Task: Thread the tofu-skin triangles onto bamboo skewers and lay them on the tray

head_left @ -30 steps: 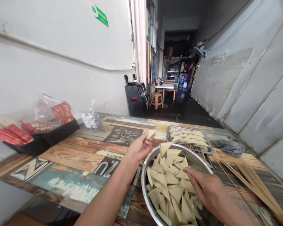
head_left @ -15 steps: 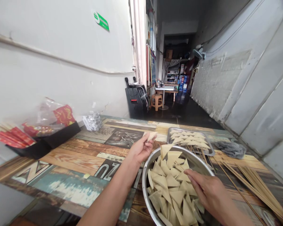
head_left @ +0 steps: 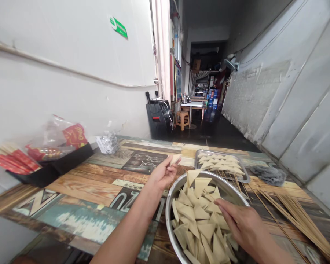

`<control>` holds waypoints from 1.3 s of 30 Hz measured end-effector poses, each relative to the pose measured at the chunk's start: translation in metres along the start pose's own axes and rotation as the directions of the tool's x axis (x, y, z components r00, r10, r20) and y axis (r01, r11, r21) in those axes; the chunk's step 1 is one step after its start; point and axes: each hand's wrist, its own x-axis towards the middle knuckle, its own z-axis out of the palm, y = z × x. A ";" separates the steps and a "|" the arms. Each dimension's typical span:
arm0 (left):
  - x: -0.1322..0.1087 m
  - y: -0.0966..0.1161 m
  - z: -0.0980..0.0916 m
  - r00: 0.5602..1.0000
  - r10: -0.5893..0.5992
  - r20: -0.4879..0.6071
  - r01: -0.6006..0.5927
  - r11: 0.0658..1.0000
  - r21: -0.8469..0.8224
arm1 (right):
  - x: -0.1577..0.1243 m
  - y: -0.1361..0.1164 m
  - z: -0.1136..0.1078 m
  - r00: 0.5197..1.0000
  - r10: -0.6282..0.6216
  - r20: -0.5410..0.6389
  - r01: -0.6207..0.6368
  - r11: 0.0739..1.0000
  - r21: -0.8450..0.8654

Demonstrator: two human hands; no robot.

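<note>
Several pale triangular pieces of tofu skin (head_left: pixel 206 229) fill a round metal bowl (head_left: pixel 169 216) at the table's front. Beyond the bowl's left rim, my left hand (head_left: pixel 165 172) is closed, pinching a tofu skin triangle (head_left: pixel 176 158) between thumb and fingers. Over the right part of the bowl is my right hand (head_left: pixel 242 220), its thumb and forefinger pinched on what looks like a thin bamboo skewer (head_left: pixel 209 194), mostly lost against the pieces below. One triangle (head_left: pixel 193 176) stands up past the bowl's far rim; whether the skewer passes through it I cannot tell.
Behind the bowl, a metal tray (head_left: pixel 247 176) holds rows of skewered triangles. Loose bamboo skewers (head_left: pixel 299 216) lie at right, near a crumpled grey plastic bag (head_left: pixel 271 175). At left are a black box (head_left: pixel 68 161) with wrapped chopsticks and a clear crumpled packet (head_left: pixel 107 143).
The triangle in my left hand has shifted very slightly left and its face has turned a little. My right hand stays in the same place.
</note>
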 end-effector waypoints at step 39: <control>0.001 -0.018 0.003 0.993 0.105 0.058 -0.117 0.960 0.256 | 0.001 -0.008 -0.005 0.983 0.154 0.101 -0.160 0.986 0.052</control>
